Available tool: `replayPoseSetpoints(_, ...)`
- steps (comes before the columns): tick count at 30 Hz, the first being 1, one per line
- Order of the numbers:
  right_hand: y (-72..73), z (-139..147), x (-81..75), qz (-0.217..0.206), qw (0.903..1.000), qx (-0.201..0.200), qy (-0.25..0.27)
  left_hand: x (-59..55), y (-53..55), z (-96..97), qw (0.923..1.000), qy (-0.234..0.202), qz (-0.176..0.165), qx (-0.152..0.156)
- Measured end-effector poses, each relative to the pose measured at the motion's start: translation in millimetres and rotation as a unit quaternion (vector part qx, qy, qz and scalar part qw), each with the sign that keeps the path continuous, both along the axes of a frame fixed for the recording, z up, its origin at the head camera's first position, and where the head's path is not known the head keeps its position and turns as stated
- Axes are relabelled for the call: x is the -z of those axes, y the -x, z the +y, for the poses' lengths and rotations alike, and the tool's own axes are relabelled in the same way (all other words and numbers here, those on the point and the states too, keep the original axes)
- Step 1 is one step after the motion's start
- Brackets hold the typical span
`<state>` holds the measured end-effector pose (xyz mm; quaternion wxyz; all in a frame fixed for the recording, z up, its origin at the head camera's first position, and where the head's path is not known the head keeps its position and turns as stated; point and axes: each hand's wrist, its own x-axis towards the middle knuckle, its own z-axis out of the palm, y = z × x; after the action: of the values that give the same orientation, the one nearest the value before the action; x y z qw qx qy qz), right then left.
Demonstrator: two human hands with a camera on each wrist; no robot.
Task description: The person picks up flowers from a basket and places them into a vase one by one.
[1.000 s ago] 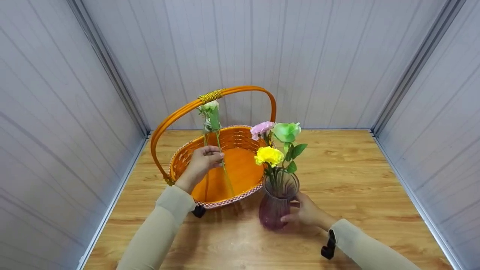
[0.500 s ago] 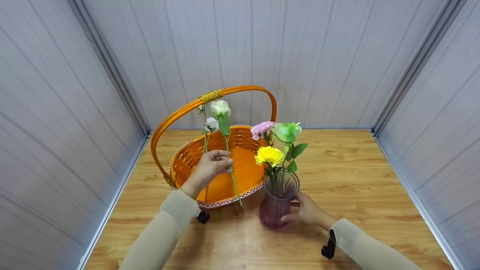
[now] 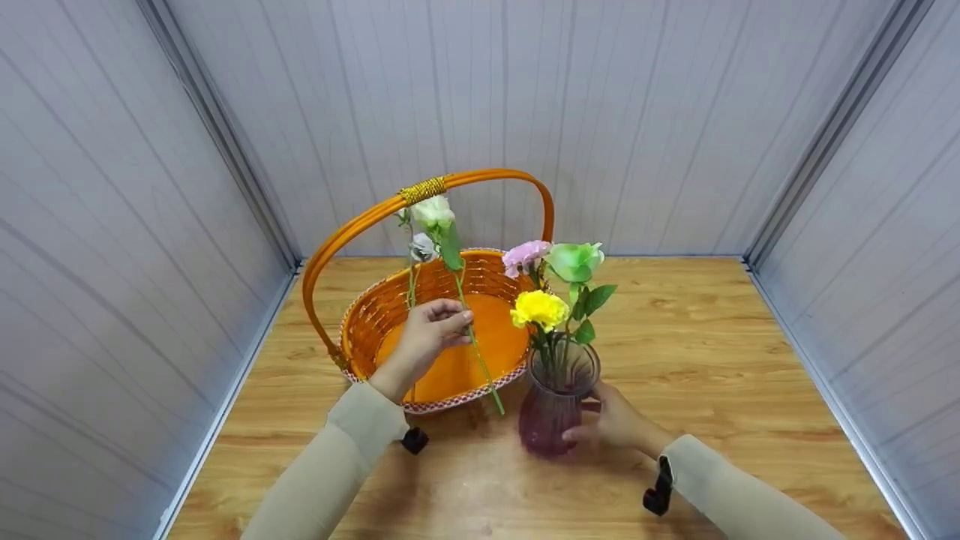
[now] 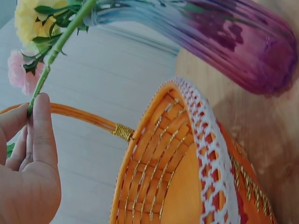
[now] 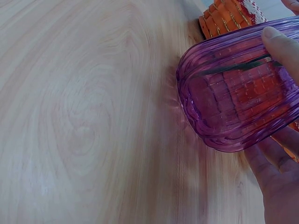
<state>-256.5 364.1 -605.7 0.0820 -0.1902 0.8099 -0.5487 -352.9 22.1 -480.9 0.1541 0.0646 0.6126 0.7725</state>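
Over the basket, my left hand pinches the green stem of a white rose between thumb and fingers. The bloom points up and away, and the stem's lower end slants down past the basket's front rim toward the vase. My right hand holds the glass vase low on its right side, thumb in front and fingers behind. This vase is clear at the top and purple below, standing upright. In it are a yellow carnation, a pink carnation and a green rose.
An orange woven basket with a tall arched handle and lace-trimmed rim stands left of the vase. Another white flower on a thin stem leans in it. Pale panel walls enclose the wooden table at the back and sides.
My left hand has shifted right and slightly toward me with the white rose, and the stem's lower end has swung out over the basket's front rim. The right hand and vase stay put.
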Motion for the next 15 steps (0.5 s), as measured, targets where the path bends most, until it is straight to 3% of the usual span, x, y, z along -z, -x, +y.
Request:
replayPoseSetpoints(6,1.5,1,0.2,0.001,1.0,-0.006,0.002,-0.6,-5.6,6.1,0.9992,-0.038,0.007,0.01)
replayPoseSetpoints(15,1.5,1,0.8,0.0,1.0,-0.004,0.0,-1.2,-13.3,13.3,0.9995,-0.026,0.012,0.017)
